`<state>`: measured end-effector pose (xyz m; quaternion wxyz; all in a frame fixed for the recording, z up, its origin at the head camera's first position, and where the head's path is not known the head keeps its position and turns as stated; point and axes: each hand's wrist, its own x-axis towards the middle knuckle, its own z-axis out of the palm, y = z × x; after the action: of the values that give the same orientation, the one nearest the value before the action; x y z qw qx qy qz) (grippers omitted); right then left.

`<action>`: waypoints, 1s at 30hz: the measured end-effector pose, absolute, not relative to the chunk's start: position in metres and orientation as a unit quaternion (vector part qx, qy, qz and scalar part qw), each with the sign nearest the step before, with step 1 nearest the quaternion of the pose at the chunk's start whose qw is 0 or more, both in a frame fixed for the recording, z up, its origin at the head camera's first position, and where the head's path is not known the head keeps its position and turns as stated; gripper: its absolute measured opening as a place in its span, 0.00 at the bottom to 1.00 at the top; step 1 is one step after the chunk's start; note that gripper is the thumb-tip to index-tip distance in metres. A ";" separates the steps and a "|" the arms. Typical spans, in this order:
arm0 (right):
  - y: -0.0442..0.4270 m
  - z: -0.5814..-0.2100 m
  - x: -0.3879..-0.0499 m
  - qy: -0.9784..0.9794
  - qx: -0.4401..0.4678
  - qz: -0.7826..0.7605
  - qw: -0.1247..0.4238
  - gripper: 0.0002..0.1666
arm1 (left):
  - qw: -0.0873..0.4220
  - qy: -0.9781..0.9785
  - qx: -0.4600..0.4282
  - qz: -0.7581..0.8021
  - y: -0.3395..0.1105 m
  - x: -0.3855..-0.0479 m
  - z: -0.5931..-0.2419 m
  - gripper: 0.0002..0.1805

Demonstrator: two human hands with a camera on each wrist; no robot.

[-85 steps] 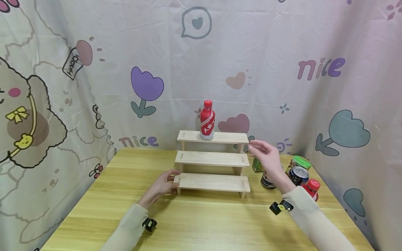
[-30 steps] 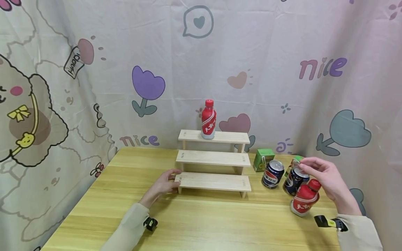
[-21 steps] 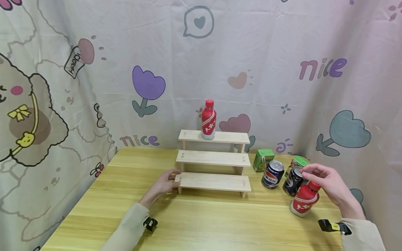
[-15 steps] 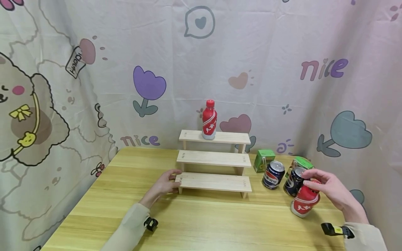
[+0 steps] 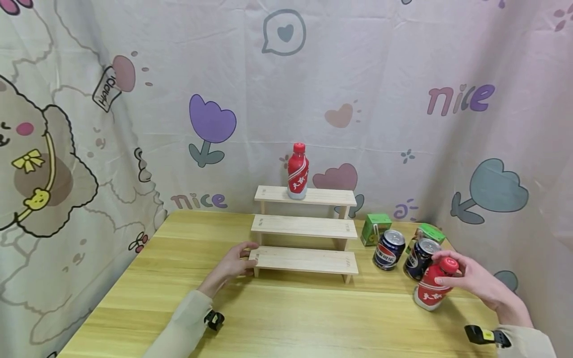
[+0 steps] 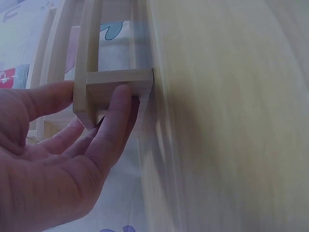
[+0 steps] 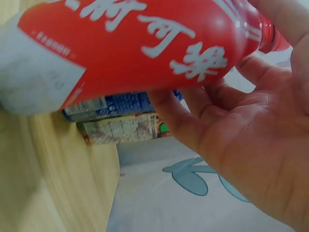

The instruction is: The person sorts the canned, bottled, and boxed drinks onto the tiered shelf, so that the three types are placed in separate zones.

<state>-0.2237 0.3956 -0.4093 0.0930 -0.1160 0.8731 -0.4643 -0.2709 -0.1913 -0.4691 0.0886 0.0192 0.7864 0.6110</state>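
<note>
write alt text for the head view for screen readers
A person's right hand grips a red bottle while the left hand holds the lowest shelf of a tiered wooden stand on a table. Another red bottle stands on the top shelf; two dark cans, a green carton and a green-topped container stand near the gripped bottle.

We list 2 dark cans [image 5: 389, 250], upright on the wood-grain table [image 5: 313, 318]; behind them, 1 green carton [image 5: 370, 232] and 1 green-topped pack [image 5: 431, 231]; at the back, pale printed cloth [image 5: 380, 74].
</note>
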 end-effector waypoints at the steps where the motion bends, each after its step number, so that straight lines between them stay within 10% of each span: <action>1: 0.396 -0.411 -0.223 0.875 -0.113 -0.461 0.094 0.29 | 0.088 0.786 0.020 0.611 -0.191 -0.271 -0.469 0.27; 15: 0.394 -0.424 -0.221 0.887 -0.094 -0.437 0.115 0.42 | 0.091 0.792 0.019 0.603 -0.191 -0.270 -0.467 0.27; 30: 0.389 -0.433 -0.220 0.919 -0.052 -0.390 0.005 0.45 | 0.095 0.792 0.034 0.602 -0.192 -0.269 -0.467 0.27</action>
<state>-0.2200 0.3892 -0.4329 0.0051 -0.0523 0.9193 -0.3900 -0.2695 -0.1921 -0.4671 0.0952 0.0344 0.7922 0.6019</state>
